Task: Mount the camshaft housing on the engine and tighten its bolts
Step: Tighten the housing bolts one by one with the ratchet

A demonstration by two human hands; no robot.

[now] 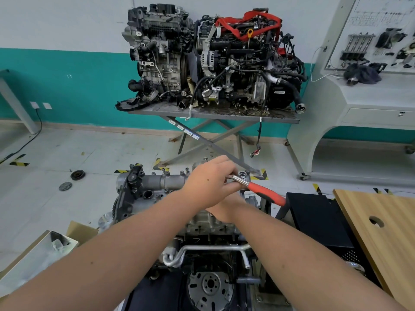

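1. Your left hand (pixel 207 181) has its grip closed around the head end of the ratchet wrench (pixel 258 189), fingers curled over the metal shank.
2. Your right hand (pixel 226 212) sits under the left wrist, mostly hidden; you cannot tell whether its grip holds anything.
3. The camshaft housing (pixel 157 184) already lies on top of the engine (pixel 202 232) in front of you, so mounting looks done and bolt tightening is the step in hand.
4. The wrench's red handle (pixel 269 195) points right, toward the wooden desk (pixel 381 225); its head sits at the housing's far right end.
5. Next, keep the socket square on the bolt and swing the handle steadily, watching for slip.
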